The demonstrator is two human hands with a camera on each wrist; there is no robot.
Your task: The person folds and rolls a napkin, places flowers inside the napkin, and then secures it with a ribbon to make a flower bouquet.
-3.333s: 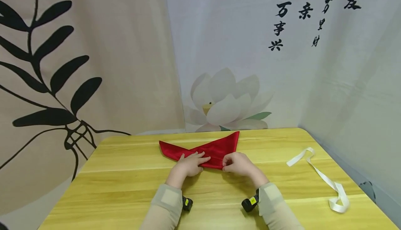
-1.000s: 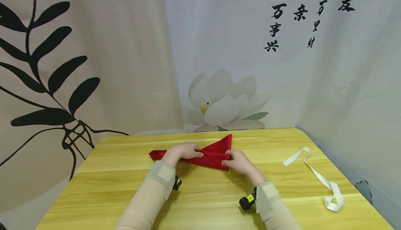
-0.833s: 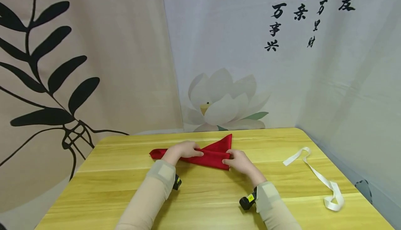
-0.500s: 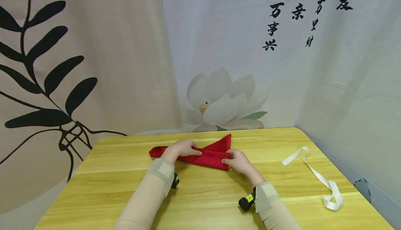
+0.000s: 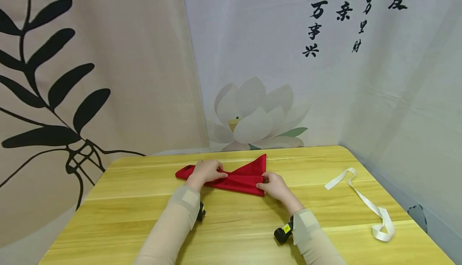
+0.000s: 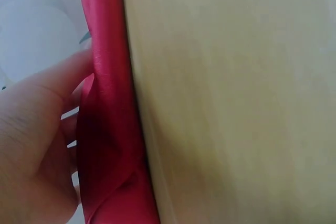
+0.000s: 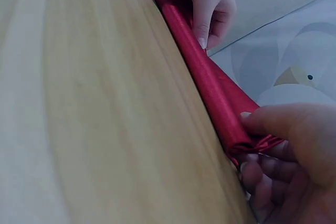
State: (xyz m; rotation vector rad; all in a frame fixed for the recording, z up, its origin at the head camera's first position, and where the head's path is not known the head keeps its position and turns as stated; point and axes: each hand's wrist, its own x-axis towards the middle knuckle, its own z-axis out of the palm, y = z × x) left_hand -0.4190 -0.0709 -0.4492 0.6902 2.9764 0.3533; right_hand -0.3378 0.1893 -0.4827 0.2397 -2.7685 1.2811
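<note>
Toward the far edge of the yellow wood-grained table (image 5: 119, 217), the person's left hand (image 5: 206, 172) is pinching a shiny red folded cloth (image 5: 238, 183) and the right hand (image 5: 274, 185) is gripping its right end; nearer the table's right edge, a narrow white ribbon (image 5: 384, 216) is lying. Folding the cloth seems in hand, the next move probably calling for an even turn.

Left sleeve (image 5: 166, 231): long, plain beige, at 7 o'clock
Right sleeve (image 5: 320, 244): matching beige, at 5 o'clock
Wrist bands (image 5: 184, 202): grey-green, paler rectangular patch
Left camera (image 5: 200, 213): black, yellow mark, at its band's 4 o'clock
Right camera (image 5: 281, 236): black, yellow label, at its band's 8 o'clock
Left hand (image 5: 205, 172): bare
Right hand (image 5: 274, 185): bare
</note>
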